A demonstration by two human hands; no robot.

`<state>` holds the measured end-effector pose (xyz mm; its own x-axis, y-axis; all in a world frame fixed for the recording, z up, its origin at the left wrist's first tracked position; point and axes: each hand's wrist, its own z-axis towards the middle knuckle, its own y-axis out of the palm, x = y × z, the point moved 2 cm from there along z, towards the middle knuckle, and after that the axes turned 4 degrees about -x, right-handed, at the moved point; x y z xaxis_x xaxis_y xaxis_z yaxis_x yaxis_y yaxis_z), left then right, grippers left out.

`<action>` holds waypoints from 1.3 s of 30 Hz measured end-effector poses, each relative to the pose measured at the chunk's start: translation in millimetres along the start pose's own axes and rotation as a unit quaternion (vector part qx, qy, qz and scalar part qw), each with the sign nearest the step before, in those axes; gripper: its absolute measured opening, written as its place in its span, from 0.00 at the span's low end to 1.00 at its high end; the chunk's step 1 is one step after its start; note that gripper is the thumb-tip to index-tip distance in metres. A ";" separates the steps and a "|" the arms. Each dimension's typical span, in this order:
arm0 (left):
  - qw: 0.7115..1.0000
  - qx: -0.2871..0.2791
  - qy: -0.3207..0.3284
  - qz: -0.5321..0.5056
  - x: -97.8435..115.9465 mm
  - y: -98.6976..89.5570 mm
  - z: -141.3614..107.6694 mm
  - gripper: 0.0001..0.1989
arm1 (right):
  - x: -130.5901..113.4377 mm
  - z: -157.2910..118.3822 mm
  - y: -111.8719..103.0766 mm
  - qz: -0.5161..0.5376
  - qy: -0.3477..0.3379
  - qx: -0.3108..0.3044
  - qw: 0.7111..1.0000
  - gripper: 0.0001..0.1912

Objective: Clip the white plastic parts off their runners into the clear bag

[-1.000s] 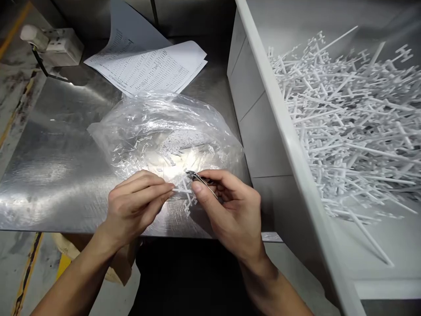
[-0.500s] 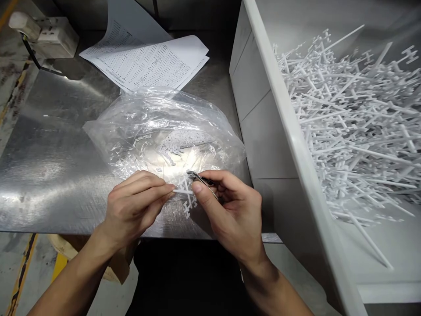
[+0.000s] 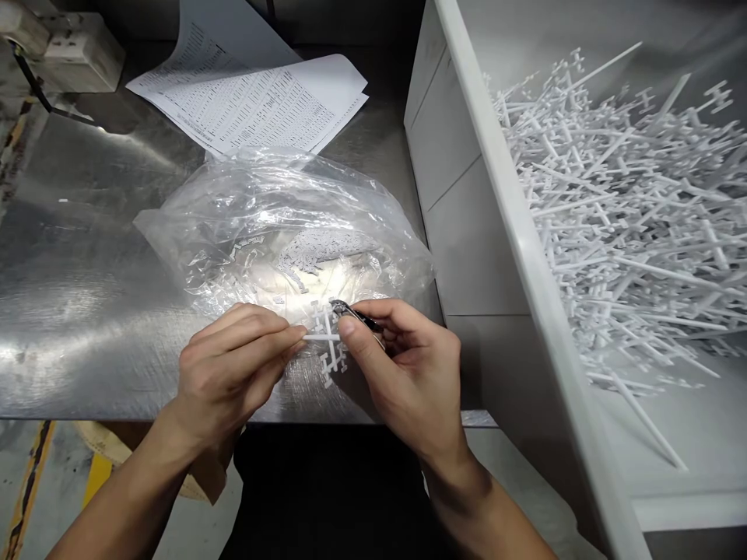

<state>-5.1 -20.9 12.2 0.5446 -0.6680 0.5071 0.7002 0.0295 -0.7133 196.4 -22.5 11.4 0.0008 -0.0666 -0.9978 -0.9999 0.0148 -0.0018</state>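
My left hand (image 3: 239,358) pinches the end of a white plastic sprue (image 3: 331,342), a thin stem with short branches and small H-shaped ends. My right hand (image 3: 405,365) is closed around a small metal nail clipper (image 3: 350,310). Its jaws are at the upper right branch of the sprue, close to or touching a small end piece; which one I cannot tell. Just behind my hands a clear plastic bag (image 3: 280,194) lies open on the metal table, with many tiny whitish pieces (image 3: 320,247) inside.
To the right, a large white bin (image 3: 502,202) holds a heap of white sprues (image 3: 636,233). Printed sheets (image 3: 257,101) lie behind the bag on the metal table (image 3: 75,311). A power socket block (image 3: 82,54) with a cable is at the back left.
The sprue has turned a little in my left fingers and now shows its branches more squarely. The clipper's jaws have shifted slightly along it. The view has moved slightly.
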 end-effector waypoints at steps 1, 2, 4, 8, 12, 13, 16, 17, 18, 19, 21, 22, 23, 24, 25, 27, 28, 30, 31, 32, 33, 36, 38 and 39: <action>1.000 0.003 0.002 0.003 -0.1 0.1 -0.3 0.12 | -0.3 0.4 0.5 -0.002 0.001 0.001 1.000 0.04; 1.000 0.004 0.001 0.004 -0.2 0.1 -0.3 0.12 | -0.6 0.7 1.0 -0.004 0.003 0.002 1.000 0.04; 1.000 0.001 -0.001 0.004 -0.3 0.1 0.0 0.12 | -0.8 0.9 1.5 -0.010 0.008 0.002 1.000 0.05; 1.000 -0.008 0.004 0.000 0.3 0.0 0.9 0.13 | -0.6 0.3 1.5 -0.039 0.009 0.012 0.999 0.08; 1.000 -0.013 0.005 0.004 0.1 1.3 0.9 0.13 | -0.4 -0.5 1.9 -0.054 0.007 0.019 0.998 0.09; 1.000 -0.013 0.003 0.001 -0.1 1.7 0.9 0.13 | -0.5 -0.6 2.0 -0.053 0.005 0.022 0.998 0.09; 1.000 -0.005 0.002 -0.007 -0.6 2.6 0.9 0.12 | -0.7 -1.6 1.8 -0.028 -0.003 0.036 0.999 0.07; 1.000 -0.005 0.001 -0.008 -0.8 2.9 0.9 0.12 | -0.5 -2.2 1.6 -0.017 -0.007 0.040 0.999 0.06; 1.000 -0.006 0.000 -0.008 -0.9 3.3 0.7 0.12 | -0.3 -2.9 1.5 -0.007 -0.009 0.041 0.999 0.05; 1.000 -0.008 0.001 -0.006 -1.0 3.6 0.5 0.12 | -0.1 -3.7 1.5 0.000 -0.012 0.038 0.999 0.04; 1.000 -0.009 0.004 0.001 -0.9 4.1 -0.3 0.12 | 0.4 -5.3 2.0 0.007 -0.017 0.025 1.000 0.04; 1.000 -0.009 0.006 0.007 -0.9 4.3 -0.8 0.12 | 0.5 -5.9 2.5 0.008 -0.019 0.015 1.000 0.04; 1.000 -0.009 0.007 0.014 -0.8 4.6 -1.3 0.11 | 0.5 -6.4 3.0 0.009 -0.020 0.007 1.000 0.04; 1.000 -0.010 0.006 0.019 -0.9 4.9 -1.8 0.12 | 0.4 -6.6 3.7 0.009 -0.020 0.002 1.000 0.04; 1.000 -0.012 0.006 0.023 -1.0 5.2 -2.3 0.12 | 0.2 -6.8 4.3 0.009 -0.021 -0.001 1.000 0.04; 1.000 -0.014 0.003 0.027 -1.3 5.8 -3.1 0.13 | -0.4 -6.6 5.3 0.005 -0.022 0.000 1.000 0.04; 0.999 -0.014 0.003 0.029 -1.5 6.0 -3.4 0.13 | -0.8 -6.3 5.6 0.002 -0.024 0.003 1.000 0.04; 0.999 -0.012 0.002 0.032 -1.6 6.2 -3.7 0.13 | -1.4 -5.9 6.0 -0.002 -0.025 0.006 1.000 0.04; 0.999 -0.012 0.003 0.034 -1.5 6.3 -3.7 0.13 | -1.6 -5.8 6.0 -0.001 -0.026 0.005 1.000 0.04; 0.999 -0.014 0.003 0.035 -1.4 6.4 -3.7 0.12 | -1.6 -5.7 5.9 0.001 -0.026 0.005 1.000 0.04; 0.999 -0.015 0.004 0.036 -1.2 6.5 -3.7 0.12 | -1.5 -5.8 5.8 0.004 -0.027 0.004 1.000 0.04; 0.999 -0.017 0.007 0.039 -0.9 6.8 -4.0 0.11 | -1.2 -6.2 5.4 0.005 -0.029 0.003 1.000 0.03; 0.999 -0.017 0.007 0.036 -0.8 6.9 -4.4 0.11 | -1.4 -6.5 5.5 0.001 -0.031 0.002 1.000 0.03; 0.999 -0.017 0.007 0.034 -0.9 6.8 -4.7 0.12 | -1.7 -6.5 5.6 -0.001 -0.031 0.002 1.000 0.03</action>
<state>-3.0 -23.6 4.6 0.5835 -0.6755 0.4508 0.6463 0.0500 -0.7615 190.7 -28.8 13.5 0.0040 -0.0054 -1.0000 -0.9998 0.0186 -0.0041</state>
